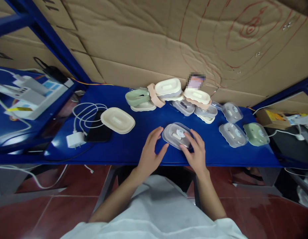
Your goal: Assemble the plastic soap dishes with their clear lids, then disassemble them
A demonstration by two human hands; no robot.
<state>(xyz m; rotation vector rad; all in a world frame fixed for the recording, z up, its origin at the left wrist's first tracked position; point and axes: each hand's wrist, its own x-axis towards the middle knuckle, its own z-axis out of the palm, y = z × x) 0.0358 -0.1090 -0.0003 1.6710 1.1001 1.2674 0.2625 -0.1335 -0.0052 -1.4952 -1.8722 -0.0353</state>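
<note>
In front of me on the blue table lies a grey oval container with a clear plastic lid [172, 132]. Under its lid are a small pale stick-like piece and a round white label. My left hand [152, 149] is at the container's left side, fingers spread and holding nothing. My right hand [195, 151] rests at its right side, fingers stretched along the edge and thumb at the near rim. It touches the container but does not visibly grip it. A cream oval tray-shaped piece [118, 120] lies to the left.
Behind the container are stacked cream lids [168, 87], a green band-shaped piece [137, 97] and grey pieces. Lidded containers, one grey [233, 134] and one green [256, 134], sit on the right. A black phone [97, 131] and white charger [75, 139] lie left. Cardboard [134, 43] stands behind.
</note>
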